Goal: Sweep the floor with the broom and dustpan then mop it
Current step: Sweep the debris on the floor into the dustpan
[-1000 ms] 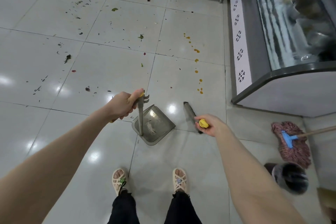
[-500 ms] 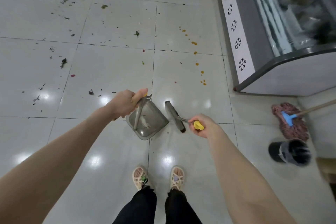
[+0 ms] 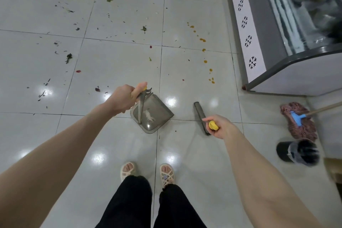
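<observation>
Fingers of the left hand (image 3: 123,99) are clenched around the grey handle of the dustpan (image 3: 157,114), with the thumb lying along its yellow top. The dustpan is smoky, half-clear plastic with rounded corners and sits low in front of the feet. The right hand (image 3: 221,127) grasps the yellow end of the broom (image 3: 200,114). Its narrow dark brush head is to the right of the dustpan, apart from it. The floor (image 3: 114,61) is glossy white tiles, with small dark leaf bits (image 3: 68,58) and orange drops (image 3: 202,40) scattered farther ahead. At the right, a mop (image 3: 299,122) with reddish strings and a blue clamp lies beside a black round bucket (image 3: 298,152).
</observation>
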`<move>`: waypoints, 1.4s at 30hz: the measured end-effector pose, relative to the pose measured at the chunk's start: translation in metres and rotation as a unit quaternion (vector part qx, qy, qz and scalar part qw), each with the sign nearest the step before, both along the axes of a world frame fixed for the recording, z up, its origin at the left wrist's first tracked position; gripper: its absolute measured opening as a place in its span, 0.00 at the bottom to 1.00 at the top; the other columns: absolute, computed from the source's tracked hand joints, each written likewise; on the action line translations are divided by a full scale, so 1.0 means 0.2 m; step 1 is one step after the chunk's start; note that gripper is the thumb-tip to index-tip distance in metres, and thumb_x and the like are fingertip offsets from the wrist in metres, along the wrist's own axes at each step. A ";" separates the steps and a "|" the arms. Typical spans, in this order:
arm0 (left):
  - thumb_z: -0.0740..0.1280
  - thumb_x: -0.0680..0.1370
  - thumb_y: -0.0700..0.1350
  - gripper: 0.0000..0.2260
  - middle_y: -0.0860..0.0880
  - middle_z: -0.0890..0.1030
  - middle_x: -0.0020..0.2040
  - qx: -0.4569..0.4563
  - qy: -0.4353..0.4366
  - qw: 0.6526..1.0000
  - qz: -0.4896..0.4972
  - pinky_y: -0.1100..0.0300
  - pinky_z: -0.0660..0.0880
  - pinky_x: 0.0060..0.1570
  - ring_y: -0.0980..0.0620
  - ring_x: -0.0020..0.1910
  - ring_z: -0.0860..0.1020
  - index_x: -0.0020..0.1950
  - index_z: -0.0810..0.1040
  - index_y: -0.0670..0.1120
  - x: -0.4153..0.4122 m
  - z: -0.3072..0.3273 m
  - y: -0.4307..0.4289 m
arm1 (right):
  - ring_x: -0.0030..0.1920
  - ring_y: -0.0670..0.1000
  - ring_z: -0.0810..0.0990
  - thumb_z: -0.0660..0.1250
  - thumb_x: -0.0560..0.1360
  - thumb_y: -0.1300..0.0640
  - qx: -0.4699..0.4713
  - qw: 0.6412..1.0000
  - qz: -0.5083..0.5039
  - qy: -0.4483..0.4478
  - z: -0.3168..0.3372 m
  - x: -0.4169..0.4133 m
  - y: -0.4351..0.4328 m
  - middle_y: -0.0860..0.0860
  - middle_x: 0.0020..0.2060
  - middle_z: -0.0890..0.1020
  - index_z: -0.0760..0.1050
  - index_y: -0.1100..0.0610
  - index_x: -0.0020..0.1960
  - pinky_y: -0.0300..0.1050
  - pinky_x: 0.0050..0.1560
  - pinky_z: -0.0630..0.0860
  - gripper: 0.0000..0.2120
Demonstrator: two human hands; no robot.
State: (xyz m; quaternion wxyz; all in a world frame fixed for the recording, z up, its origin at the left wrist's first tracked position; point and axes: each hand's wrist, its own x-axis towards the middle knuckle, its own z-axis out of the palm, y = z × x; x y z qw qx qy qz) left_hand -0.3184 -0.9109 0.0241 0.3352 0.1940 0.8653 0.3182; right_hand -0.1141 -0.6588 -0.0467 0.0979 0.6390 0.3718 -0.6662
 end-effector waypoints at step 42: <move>0.52 0.79 0.64 0.29 0.45 0.69 0.27 0.014 -0.004 0.985 -0.172 0.64 0.63 0.17 0.49 0.19 0.66 0.32 0.70 0.41 -0.88 0.05 -0.70 | 0.19 0.48 0.73 0.61 0.73 0.71 -0.012 0.969 -0.248 -0.005 -0.07 -0.40 -1.37 0.54 0.32 0.70 0.70 0.63 0.42 0.35 0.20 0.72 0.05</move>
